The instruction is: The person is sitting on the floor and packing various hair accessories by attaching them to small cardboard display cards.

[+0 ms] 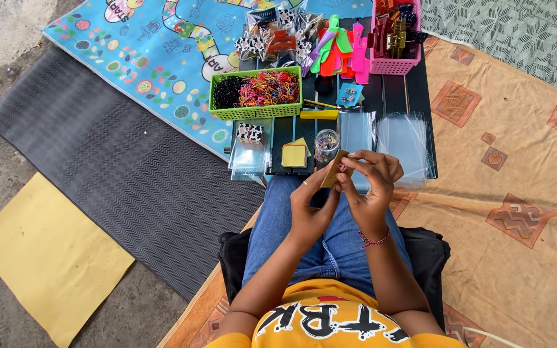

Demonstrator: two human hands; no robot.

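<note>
- Sitting on a patterned orange cloth [517, 270], person works at a low black table [414, 96], hands held over the lap just at its near edge.
- Blue play mat [156, 58] lies under the table's left side; grey mat [98, 167] and yellow sheet [40, 258] well off to the left.
- On the table: green basket [256, 111] of small hair bands, pink basket [394, 64] of clips, clear plastic bags [404, 138], yellow notepad [294, 154], small jar [327, 145]. Nothing stands between hands and table.
- Left hand [311, 206] pinches a brown card [334, 170] from below; the card's long axis runs up and slightly right, towards the jar.
- Right hand [372, 187] is the nearer one to the card's top end, fingertips [356, 158] closed on something tiny there; too small to tell what.
</note>
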